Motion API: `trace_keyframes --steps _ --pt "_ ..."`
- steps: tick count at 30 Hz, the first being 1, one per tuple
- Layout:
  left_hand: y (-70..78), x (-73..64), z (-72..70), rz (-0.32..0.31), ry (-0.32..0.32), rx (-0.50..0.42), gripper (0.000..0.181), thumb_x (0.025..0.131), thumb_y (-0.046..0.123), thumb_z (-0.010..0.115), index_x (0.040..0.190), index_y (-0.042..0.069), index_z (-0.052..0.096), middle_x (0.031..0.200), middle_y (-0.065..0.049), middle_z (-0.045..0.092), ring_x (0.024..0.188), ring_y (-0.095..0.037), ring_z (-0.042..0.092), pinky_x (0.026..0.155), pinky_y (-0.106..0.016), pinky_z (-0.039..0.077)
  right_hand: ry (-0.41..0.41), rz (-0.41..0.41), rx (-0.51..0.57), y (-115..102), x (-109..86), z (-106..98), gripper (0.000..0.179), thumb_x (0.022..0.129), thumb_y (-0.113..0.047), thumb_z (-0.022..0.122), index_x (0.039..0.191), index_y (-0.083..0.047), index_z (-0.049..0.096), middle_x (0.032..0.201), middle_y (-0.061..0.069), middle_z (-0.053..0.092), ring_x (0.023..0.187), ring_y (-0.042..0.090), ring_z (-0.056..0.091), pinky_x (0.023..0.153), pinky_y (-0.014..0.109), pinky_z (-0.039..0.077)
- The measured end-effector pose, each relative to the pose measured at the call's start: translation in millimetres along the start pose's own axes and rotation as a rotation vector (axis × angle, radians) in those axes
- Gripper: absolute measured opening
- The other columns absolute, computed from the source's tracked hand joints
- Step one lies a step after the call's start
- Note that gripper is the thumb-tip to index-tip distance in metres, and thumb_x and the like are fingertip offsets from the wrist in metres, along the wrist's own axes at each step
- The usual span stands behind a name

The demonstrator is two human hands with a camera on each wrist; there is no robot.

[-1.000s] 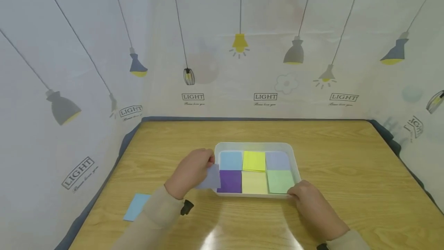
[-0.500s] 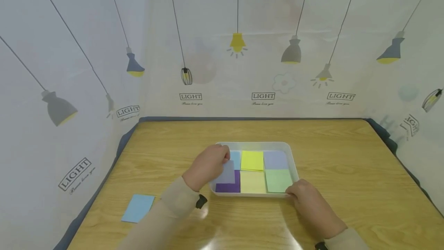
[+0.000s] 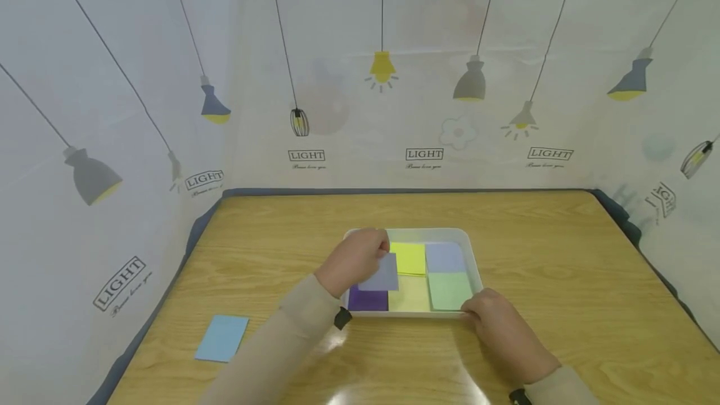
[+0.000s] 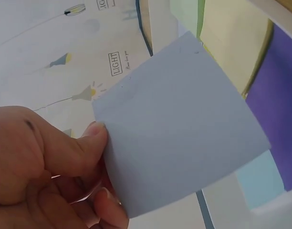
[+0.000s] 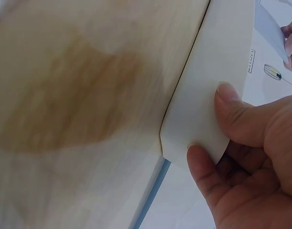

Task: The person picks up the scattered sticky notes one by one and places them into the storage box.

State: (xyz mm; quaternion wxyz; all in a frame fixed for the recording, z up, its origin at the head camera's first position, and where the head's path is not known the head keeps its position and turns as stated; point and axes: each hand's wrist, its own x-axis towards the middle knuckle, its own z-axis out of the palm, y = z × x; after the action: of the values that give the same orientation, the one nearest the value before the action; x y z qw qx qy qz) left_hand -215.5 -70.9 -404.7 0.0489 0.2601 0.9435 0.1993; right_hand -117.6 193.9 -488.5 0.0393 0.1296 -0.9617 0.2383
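A white rectangular tray [image 3: 471, 255] holds stacks of square sticky notes in two rows. Over its left part, my left hand [image 3: 355, 261] pinches a periwinkle sticky note [image 4: 179, 129] by one edge between thumb and fingers. Beneath and beside that note, the dark purple stack [image 3: 368, 300], pale yellow stack [image 3: 409, 295] and bright yellow stack [image 3: 409, 259] show partly; the light blue stack [image 4: 263, 183] is hidden in the head view. Farther right lie another periwinkle stack [image 3: 445, 257] and a light green stack [image 3: 450, 291]. My right hand [image 3: 509, 333] grips the tray's front right corner.
A light blue sticky note [image 3: 222, 338] lies on the wooden table [image 3: 540, 242] at the left, beside my left sleeve. A pale curtain [image 3: 349, 99] printed with lamps surrounds the table's back and sides.
My left hand has carried the periwinkle sticky note rightward, from the tray's left edge to over the left and middle stacks. The right hand stays at the tray's corner.
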Motion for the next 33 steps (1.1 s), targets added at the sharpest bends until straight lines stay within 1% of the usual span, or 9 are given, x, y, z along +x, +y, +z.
trace_keyframes --steps 4,8,11,19,23,26,29,33 --pt "4.0 13.3 3.3 -0.019 -0.020 -0.067 0.007 0.101 0.005 0.057 0.099 0.008 0.064 0.098 -0.004 0.067 0.083 -0.016 0.056 0.075 -0.029 0.051 0.005 -0.004 -0.005 -1 0.1 -1 0.007 0.090 -0.010 0.073 0.085 -0.013 0.076 0.084 -0.002 0.067 0.085 0.010 0.060 0.079 0.036 0.057" --pt "6.4 25.8 9.1 -0.035 -0.033 -0.099 0.009 0.101 0.007 0.057 0.104 0.008 0.065 0.105 -0.005 0.068 0.092 -0.016 0.059 0.082 -0.031 0.053 0.001 -0.013 -0.012 -2 0.5 -2 0.008 0.089 -0.009 0.074 0.083 -0.013 0.076 0.083 -0.002 0.067 0.084 0.010 0.059 0.079 0.037 0.057" --pt "9.6 33.9 13.0 -0.038 -0.040 -0.115 0.010 0.101 0.008 0.057 0.105 0.008 0.066 0.107 -0.005 0.069 0.095 -0.017 0.060 0.085 -0.032 0.054 -0.003 -0.003 -0.006 -2 0.2 -2 0.009 0.089 -0.010 0.074 0.082 -0.014 0.076 0.082 -0.004 0.067 0.083 0.008 0.058 0.079 0.035 0.056" --pt "19.2 52.8 22.3 -0.031 -0.036 -0.147 0.010 0.102 0.011 0.058 0.105 0.011 0.067 0.106 -0.002 0.069 0.092 -0.014 0.062 0.081 -0.028 0.055 -0.004 0.005 0.004 -3 -0.9 -2 0.011 0.091 -0.008 0.072 0.082 -0.014 0.075 0.083 -0.005 0.064 0.082 0.007 0.056 0.076 0.031 0.055" --pt "25.2 62.6 25.5 -0.038 -0.039 -0.143 0.011 0.103 0.013 0.057 0.108 0.012 0.067 0.107 -0.002 0.069 0.094 -0.014 0.062 0.083 -0.029 0.055 -0.007 -0.011 -0.003 -3 -0.8 -3 0.014 0.090 -0.008 0.072 0.079 -0.016 0.074 0.081 -0.006 0.063 0.081 0.006 0.055 0.074 0.028 0.053" --pt "31.2 71.0 27.5 -0.030 -0.035 -0.124 0.011 0.102 0.013 0.058 0.108 0.011 0.068 0.108 -0.002 0.070 0.094 -0.014 0.062 0.084 -0.028 0.055 -0.008 -0.020 -0.005 -2 -1.6 -4 0.014 0.090 -0.009 0.073 0.079 -0.016 0.074 0.081 -0.008 0.063 0.080 0.005 0.055 0.073 0.027 0.053" --pt "37.1 79.2 29.8 -0.020 -0.035 -0.111 0.011 0.102 0.013 0.059 0.106 0.011 0.068 0.107 -0.002 0.070 0.092 -0.014 0.061 0.082 -0.027 0.055 -0.009 -0.030 -0.015 -1 -2.2 -5 0.014 0.089 -0.009 0.074 0.078 -0.016 0.074 0.080 -0.008 0.064 0.079 0.004 0.055 0.071 0.026 0.053" --pt "41.9 87.2 33.4 -0.012 -0.034 -0.092 0.010 0.101 0.013 0.059 0.104 0.012 0.068 0.104 -0.001 0.070 0.090 -0.013 0.060 0.080 -0.026 0.054 -0.019 -0.036 -0.022 0 -1.1 -6 0.010 0.088 -0.008 0.075 0.079 -0.013 0.076 0.078 -0.006 0.064 0.076 0.005 0.055 0.068 0.024 0.052"
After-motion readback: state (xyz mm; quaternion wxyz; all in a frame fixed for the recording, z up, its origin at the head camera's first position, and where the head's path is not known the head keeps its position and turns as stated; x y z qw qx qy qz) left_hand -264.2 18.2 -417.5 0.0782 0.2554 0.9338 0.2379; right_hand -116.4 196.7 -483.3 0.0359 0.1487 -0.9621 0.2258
